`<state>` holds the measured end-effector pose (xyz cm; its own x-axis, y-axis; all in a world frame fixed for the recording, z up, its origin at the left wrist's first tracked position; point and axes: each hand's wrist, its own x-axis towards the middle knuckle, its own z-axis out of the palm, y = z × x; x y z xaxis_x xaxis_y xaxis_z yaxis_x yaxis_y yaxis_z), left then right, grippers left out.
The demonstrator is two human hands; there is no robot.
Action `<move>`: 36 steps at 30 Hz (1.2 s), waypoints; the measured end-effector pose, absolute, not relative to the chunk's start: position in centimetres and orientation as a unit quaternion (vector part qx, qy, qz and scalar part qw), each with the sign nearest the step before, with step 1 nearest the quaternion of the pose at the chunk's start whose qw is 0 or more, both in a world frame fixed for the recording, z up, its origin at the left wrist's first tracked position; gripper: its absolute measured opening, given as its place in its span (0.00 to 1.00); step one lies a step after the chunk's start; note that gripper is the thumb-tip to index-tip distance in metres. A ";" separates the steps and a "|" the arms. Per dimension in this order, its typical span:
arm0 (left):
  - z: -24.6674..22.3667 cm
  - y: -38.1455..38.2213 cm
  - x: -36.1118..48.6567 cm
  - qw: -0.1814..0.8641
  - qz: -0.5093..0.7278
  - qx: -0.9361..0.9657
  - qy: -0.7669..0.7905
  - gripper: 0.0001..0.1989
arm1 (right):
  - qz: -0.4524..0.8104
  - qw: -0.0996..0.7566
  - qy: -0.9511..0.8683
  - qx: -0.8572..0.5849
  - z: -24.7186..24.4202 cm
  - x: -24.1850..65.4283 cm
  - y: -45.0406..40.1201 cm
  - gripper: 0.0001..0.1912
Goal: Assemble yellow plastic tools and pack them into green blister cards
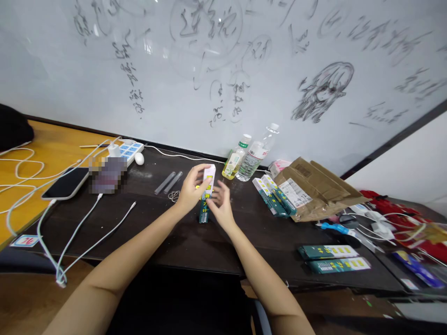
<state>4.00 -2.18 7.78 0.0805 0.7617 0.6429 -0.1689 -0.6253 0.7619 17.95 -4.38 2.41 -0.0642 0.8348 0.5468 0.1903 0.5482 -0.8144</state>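
Observation:
A long narrow box [204,209], white at its top and green lower down with yellow print, stands at the middle of the dark table. My left hand [191,187] grips its upper part, with the thumb across the front. Close to the box's right side is my right hand [221,204], its fingers apart and slightly curled. Two clear tubes [169,182] and a small coil of thin cord [174,197] lie left of my left hand.
Two bottles [234,160] [253,160] stand by the whiteboard. Similar boxes [270,197] lie beside a brown paper bag [314,186]; two more [338,265] are near the right front edge. Phones [66,183], cables and a power strip [131,151] occupy the left.

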 end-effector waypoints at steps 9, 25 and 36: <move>6.0 1.4 1.2 0.308 0.694 0.570 0.314 0.20 | 0.179 0.358 -0.755 -0.520 -1.6 16.5 -5.1 0.33; 0.6 -1.3 1.7 0.283 0.444 0.785 0.327 0.22 | 0.089 0.561 -0.660 -0.491 0.2 16.9 -5.7 0.21; 0.2 -1.0 2.1 0.230 0.420 0.794 0.375 0.17 | -0.174 0.441 -0.570 -0.671 1.8 34.7 -7.3 0.23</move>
<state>2.15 -0.99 0.24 0.3662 0.7887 0.4938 0.4020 -0.6127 0.6805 34.72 -7.26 1.85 0.2894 0.6125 0.7356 0.9184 0.0390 -0.3937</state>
